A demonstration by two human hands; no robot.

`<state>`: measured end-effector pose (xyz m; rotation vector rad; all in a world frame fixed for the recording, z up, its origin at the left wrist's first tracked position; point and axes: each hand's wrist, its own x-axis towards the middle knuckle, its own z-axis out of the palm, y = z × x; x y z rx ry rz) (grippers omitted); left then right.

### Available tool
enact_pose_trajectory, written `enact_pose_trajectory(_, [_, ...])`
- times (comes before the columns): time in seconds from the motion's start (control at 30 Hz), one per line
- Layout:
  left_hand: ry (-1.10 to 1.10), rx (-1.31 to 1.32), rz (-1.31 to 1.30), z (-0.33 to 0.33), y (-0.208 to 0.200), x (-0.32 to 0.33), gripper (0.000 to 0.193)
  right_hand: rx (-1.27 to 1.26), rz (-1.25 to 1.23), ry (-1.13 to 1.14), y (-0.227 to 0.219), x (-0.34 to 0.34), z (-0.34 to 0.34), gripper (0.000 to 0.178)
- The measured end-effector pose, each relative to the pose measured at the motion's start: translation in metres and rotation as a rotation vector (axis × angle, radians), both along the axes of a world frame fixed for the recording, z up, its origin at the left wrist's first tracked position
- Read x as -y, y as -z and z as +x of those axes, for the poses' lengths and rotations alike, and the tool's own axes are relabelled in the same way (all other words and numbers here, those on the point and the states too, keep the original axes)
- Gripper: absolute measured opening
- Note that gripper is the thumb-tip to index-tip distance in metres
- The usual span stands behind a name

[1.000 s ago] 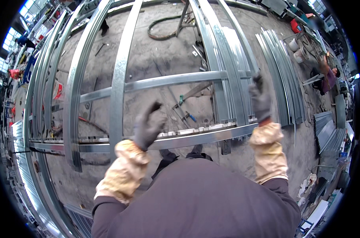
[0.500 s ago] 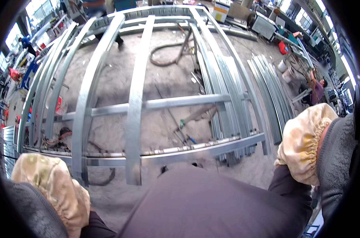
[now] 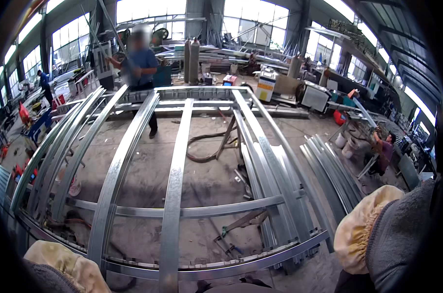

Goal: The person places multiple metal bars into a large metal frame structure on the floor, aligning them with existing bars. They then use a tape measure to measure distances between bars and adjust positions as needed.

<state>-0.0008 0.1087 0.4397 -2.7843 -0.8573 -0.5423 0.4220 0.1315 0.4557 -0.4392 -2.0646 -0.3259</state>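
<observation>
Neither of my hands shows. At the lower left edge, a stained cream cloth oversleeve point(image 3: 62, 259) covers part of my left arm beside a grey sleeve. On the right, a matching oversleeve point(image 3: 360, 232) with a gathered elastic edge meets the grey sleeve point(image 3: 402, 232) of my right arm. Before me lies a large frame of silvery metal channels point(image 3: 175, 190), with long bars running away from me and a crossbar point(image 3: 231, 209) between them. My left oversleeve is close to the frame's near left side; the right one is beyond its near right corner.
A person point(image 3: 144, 66) in blue stands behind the frame's far left, and another point(image 3: 383, 154) sits at the right. Loose metal channels point(image 3: 329, 168) lie on the floor at right. A hose point(image 3: 199, 156) curls under the frame. Gas cylinders point(image 3: 194, 61) stand at the back.
My view has tilted up, bringing the windows and back of the workshop into sight. The frame and my arms sit lower in the picture, and my trouser legs have mostly dropped out.
</observation>
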Motion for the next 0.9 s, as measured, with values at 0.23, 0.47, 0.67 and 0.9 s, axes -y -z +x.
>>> enact_pose_trajectory(0.23, [-0.032, 0.053, 0.024, 0.005, 0.008, 0.008, 0.061, 0.022, 0.004, -0.018, 0.001, -0.005, -0.001, 0.046])
enact_pose_trajectory(0.47, [-0.261, 0.790, 0.039, -0.019, 0.114, 0.043, 0.059, -0.065, 0.075, -0.114, 0.001, -0.018, -0.014, 0.039])
enact_pose_trajectory(0.67, [-1.159, 1.131, -0.542, -0.058, 0.410, 0.180, 0.058, -0.829, -0.477, -0.275, 0.142, -0.074, -0.108, 0.034])
enact_pose_trajectory(0.9, [-1.255, 1.157, -1.254, -0.041, 0.477, 0.216, 0.052, -0.196, -1.908, -0.132, 0.533, -0.092, -0.235, 0.035])
